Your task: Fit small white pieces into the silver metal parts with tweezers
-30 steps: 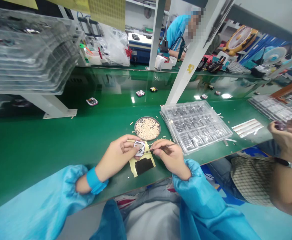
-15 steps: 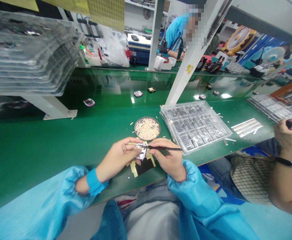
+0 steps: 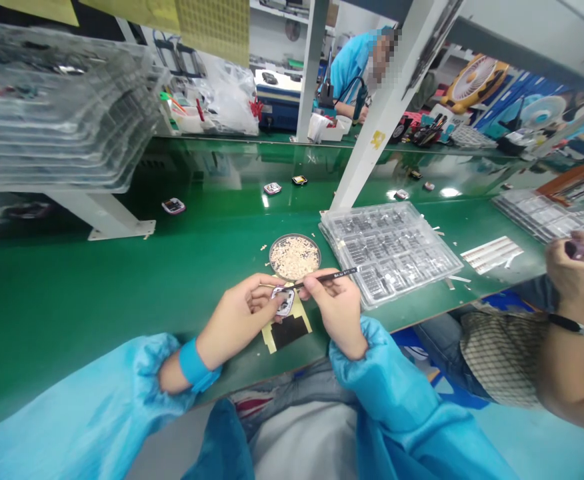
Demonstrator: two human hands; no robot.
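Rounded-square device (image 3: 287,306), small and pale-rimmed, is up in front of the person's body, above the near part of the green table (image 3: 212,263). The left hand (image 3: 235,319) has it pinched, the thumb closed down over its face and fingers curled behind, a grip that seems meant to steady so small a piece while leaving part of its face open to the other side. The right hand (image 3: 339,310) has thumb and fingers closed on a slim black tool (image 3: 331,277), much as one holds a pen, which likely gives fine control; its tip reaches the device's upper edge, though whether it touches is too small to tell. The tool's marked rear end points away over the stacked clear trays (image 3: 412,286), clear of the left fingers. Below the device lies a yellow sheet (image 3: 299,312) with a dark patch (image 3: 291,332), perhaps a backing for the close work. Just beyond the hands sits a round dish (image 3: 295,235) of small pale and dark bits, close enough to reach with little arm movement. Farther back, similar devices (image 3: 173,206) lie apart, out of the hands' way. At the right, a co-worker's hands (image 3: 579,273) hold another small piece.
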